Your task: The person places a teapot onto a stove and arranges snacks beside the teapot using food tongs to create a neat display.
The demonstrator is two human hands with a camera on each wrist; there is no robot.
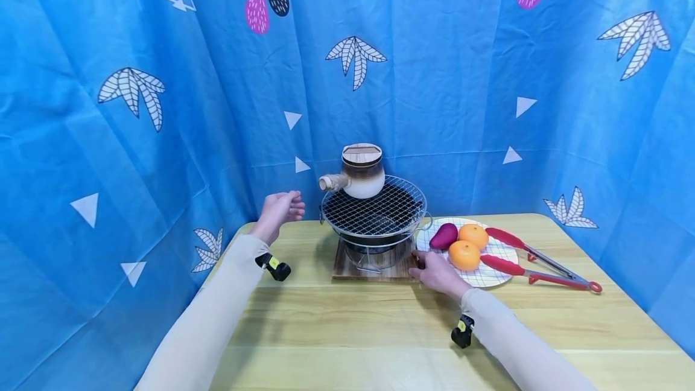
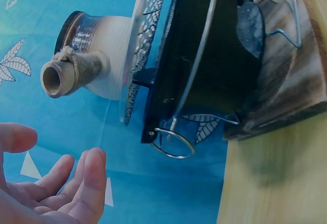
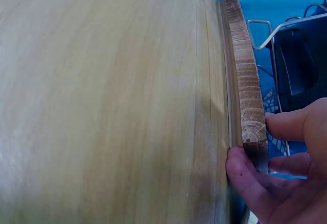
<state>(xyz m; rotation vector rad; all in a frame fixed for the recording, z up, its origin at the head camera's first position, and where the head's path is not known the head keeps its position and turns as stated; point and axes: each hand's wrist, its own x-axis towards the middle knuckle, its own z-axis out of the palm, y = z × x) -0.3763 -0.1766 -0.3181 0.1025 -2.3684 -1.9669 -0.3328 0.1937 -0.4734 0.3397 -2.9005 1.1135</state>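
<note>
A brown wooden board (image 1: 347, 265) carries a small black grill stove (image 2: 204, 55) topped by a round wire grate (image 1: 374, 204). On the grate stands a side-handled clay teapot (image 1: 365, 183) with a wooden lid, its rope-wrapped handle (image 2: 84, 73) pointing left. My left hand (image 1: 283, 210) hovers left of the stove with fingers loosely bent, apart from the handle and holding nothing. At the board's right front corner, my right hand (image 1: 438, 273) grips the edge, thumb (image 3: 286, 124) on the upper face and a fingertip at the lower edge.
Right of the stove lies a white grid-patterned plate (image 1: 491, 279) with two oranges (image 1: 464, 255) and a purple-red, egg-shaped item (image 1: 444, 236). Red-tipped tongs (image 1: 554, 276) rest across its rim, handles over the table (image 1: 347, 330). A blue curtain (image 1: 445, 107) hangs behind and beside the table.
</note>
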